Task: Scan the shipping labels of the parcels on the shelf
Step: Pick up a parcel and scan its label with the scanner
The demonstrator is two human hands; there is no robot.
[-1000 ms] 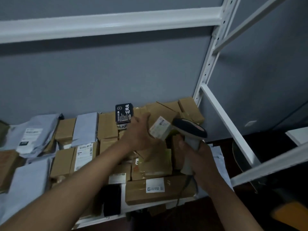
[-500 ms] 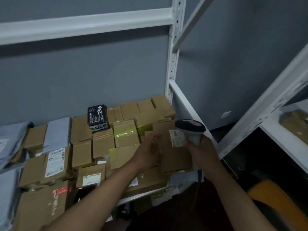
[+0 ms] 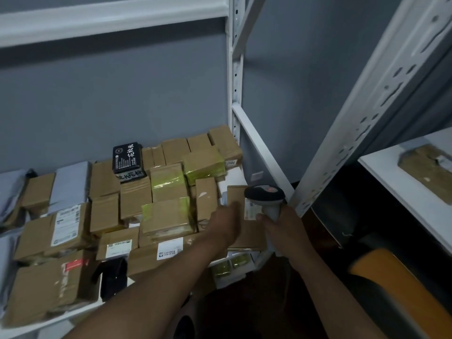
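Both hands work at the right end of the shelf. Left hand grips a cardboard parcel, fingers curled on its left edge. Right hand is wrapped around a handheld barcode scanner, whose head sits just right of the parcel's white shipping label. More parcels are stacked left of it.

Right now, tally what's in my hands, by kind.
Scanner: 1, gripped by the right hand
Parcel: 1, held by the left hand
Total: 2
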